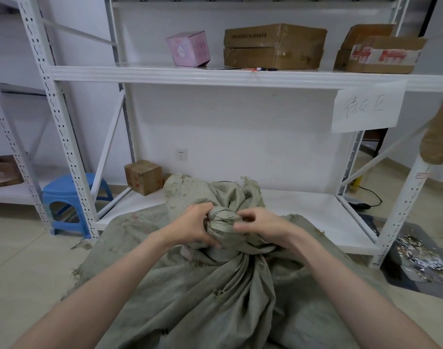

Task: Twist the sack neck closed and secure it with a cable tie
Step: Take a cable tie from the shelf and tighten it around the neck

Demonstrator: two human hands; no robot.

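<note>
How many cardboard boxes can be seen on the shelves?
5. Upper shelf: pink box, wide brown box, taped brown box. Bottom shelf: small brown box. Left rack: one at the frame edge. Others may be hidden.

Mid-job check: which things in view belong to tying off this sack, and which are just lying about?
In the job:
- sack
- bunched sack neck, with a thin dark band round it
- left hand and right hand, gripping the neck

Lying about:
- blue stool
- pink box
- cardboard boxes
- small carton
- paper sign
</note>
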